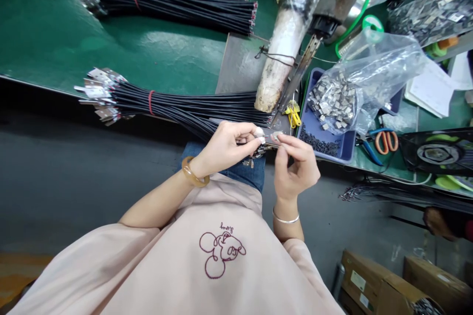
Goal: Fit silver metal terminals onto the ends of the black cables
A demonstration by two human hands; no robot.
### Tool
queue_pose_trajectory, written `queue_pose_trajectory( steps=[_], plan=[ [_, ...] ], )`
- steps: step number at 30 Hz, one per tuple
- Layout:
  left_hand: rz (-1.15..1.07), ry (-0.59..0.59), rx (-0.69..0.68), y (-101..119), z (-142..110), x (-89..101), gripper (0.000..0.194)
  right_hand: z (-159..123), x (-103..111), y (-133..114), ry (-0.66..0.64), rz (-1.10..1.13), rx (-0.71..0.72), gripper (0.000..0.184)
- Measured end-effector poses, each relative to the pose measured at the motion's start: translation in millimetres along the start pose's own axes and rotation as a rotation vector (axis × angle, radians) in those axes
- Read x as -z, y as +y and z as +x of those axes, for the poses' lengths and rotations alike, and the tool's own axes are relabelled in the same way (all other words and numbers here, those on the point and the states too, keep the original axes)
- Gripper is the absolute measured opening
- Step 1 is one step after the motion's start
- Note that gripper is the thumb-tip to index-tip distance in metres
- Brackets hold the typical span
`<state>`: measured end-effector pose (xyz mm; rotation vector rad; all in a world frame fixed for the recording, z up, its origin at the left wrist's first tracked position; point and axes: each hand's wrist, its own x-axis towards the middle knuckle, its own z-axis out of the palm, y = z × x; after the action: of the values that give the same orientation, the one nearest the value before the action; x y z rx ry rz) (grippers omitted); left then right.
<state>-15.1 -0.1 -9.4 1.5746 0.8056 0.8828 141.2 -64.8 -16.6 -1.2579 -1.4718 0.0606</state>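
Note:
At the bench's front edge my left hand, with white covers on thumb and fingertip, is closed in a pinch. Just to its right, my right hand pinches too, its fingertips almost meeting the left ones. What sits in either pinch is too small and covered to make out. A bundle of black cables tied with a red band lies behind my left hand, metal connectors at its left end. Small metal parts hang below the fingers. Beyond my fingertips lies a yellow clip-like piece.
A soldering iron and a wrapped tube slant down above my hands. To the right are a blue tray with metal shells and black bits, pliers, orange-handled scissors and a small fan. Another cable bundle lies behind.

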Motion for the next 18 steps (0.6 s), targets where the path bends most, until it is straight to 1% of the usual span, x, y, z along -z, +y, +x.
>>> queue_pose_trajectory(
  steps=[1, 2, 3, 4, 7, 9, 11, 14, 18],
  plan=[
    [-0.006, 0.019, 0.002, 0.8, 0.6, -1.7, 0.019, -0.6, -0.3, 0.1, -0.022, -0.026, 0.055, 0.020],
    [-0.009, 0.043, -0.001, 1.7, 1.1, -3.5, 0.018, -1.1, -0.9, 0.7, -0.031, -0.031, 0.079, 0.021],
    [-0.011, 0.069, -0.003, 2.7, 1.7, -5.5, 0.017, -1.5, -1.7, 1.5, -0.026, -0.017, 0.071, 0.021],
    [-0.015, 0.095, -0.001, 3.8, 2.3, -7.5, 0.015, -1.7, -2.5, 2.5, -0.013, 0.009, 0.033, 0.019],
    [-0.063, 0.157, 0.033, 6.4, 3.8, -12.6, 0.011, -1.4, -3.9, 5.1, 0.007, 0.085, -0.137, 0.010],
    [-0.099, 0.186, 0.052, 7.1, 5.0, -14.1, 0.011, -0.9, -4.1, 6.0, -0.014, 0.091, -0.181, 0.005],
    [-0.111, 0.202, 0.049, 6.8, 6.0, -14.0, 0.012, -0.6, -4.3, 6.6, -0.028, 0.064, -0.148, 0.006],
    [-0.103, 0.213, 0.038, 4.7, 7.0, -12.5, 0.016, -0.2, -5.3, 7.8, -0.032, -0.010, -0.043, 0.011],
    [-0.080, 0.219, 0.063, 2.3, 7.8, -11.7, 0.019, 1.7, -7.2, 9.1, -0.027, -0.105, 0.080, 0.017]
  ],
)
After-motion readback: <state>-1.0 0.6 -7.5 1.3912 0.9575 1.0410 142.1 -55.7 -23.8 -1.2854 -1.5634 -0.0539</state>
